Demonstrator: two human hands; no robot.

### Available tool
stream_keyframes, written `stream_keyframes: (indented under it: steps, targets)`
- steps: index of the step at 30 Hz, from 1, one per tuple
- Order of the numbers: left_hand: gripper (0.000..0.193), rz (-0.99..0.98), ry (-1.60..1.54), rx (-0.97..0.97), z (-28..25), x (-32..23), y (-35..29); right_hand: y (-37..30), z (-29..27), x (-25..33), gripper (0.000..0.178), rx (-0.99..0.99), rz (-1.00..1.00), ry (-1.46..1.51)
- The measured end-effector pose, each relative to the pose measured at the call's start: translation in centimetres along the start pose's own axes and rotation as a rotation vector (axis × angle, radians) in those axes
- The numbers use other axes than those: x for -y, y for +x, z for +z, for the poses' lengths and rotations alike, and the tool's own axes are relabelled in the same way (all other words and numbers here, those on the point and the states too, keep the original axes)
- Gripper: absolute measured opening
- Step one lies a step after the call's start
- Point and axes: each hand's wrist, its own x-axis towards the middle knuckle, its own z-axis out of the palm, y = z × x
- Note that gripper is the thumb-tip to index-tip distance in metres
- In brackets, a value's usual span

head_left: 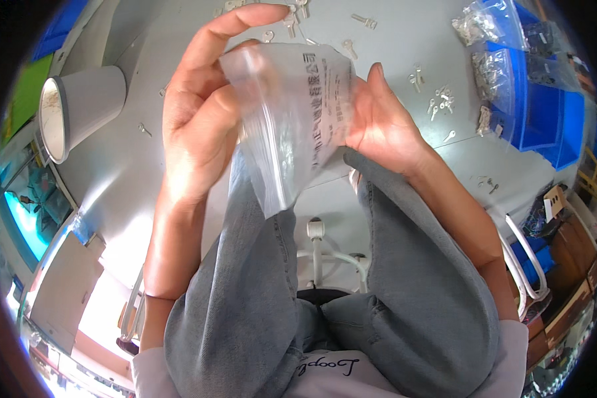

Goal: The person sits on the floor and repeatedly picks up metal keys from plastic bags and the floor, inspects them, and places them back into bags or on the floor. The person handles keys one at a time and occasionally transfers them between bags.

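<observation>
A clear zip-lock bag [295,119] with dark printing hangs in front of my knees. I see nothing plainly inside it. My left hand [202,126] pinches the bag near its zip edge, thumb bent against the plastic and index finger arched out above. Behind the bag's far right side is my right hand [388,129], palm against the plastic and thumb stretched away from it. The bag hides the other right fingers. Beyond the bag, small silver keys [442,101] lie scattered on the grey floor [404,50], some in little clusters.
At the right, blue plastic bins [544,129] stand with clear bags of small metal parts [491,73] over their edge. A white round bin [86,109] is at the left. Below my knees a white chair base [316,232] shows, and a white tubular frame [527,265] at right.
</observation>
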Motion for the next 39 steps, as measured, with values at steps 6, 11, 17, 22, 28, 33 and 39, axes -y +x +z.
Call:
stream_keyframes:
  steps: [6, 11, 17, 22, 28, 33, 39]
  targets:
    - [0.034, -0.012, 0.381, -0.214, -1.9, 1.6, 0.1, -1.4, 1.1, 2.0, 0.041, -0.266, -0.228, -0.328]
    - [0.026, -0.096, -0.357, -0.340, -3.1, 5.2, -0.1, -2.0, 5.0, 3.7, 0.036, -0.372, -0.360, -0.563]
    - [0.042, -0.355, -1.099, -0.131, -0.4, 5.7, 0.8, -3.1, 9.6, 4.2, 0.027, -0.578, -0.614, -1.208]
    - [0.045, -0.455, -1.146, -0.085, 1.5, 5.4, 1.6, -4.2, 13.2, 4.1, 0.027, -0.641, -0.675, -1.604]
    - [0.047, -0.482, -1.285, 0.065, 2.3, 5.9, 1.4, -4.9, 15.4, 4.2, 0.030, -0.712, -0.683, -1.864]
    - [0.049, -0.390, -1.459, 0.223, 2.1, 7.2, 1.2, -4.8, 16.3, 3.9, 0.030, -0.847, -0.643, -1.752]
    - [0.049, -0.473, -1.428, 0.243, 2.4, 7.2, 0.7, -5.4, 14.8, 5.1, 0.028, -0.979, -0.793, -1.775]
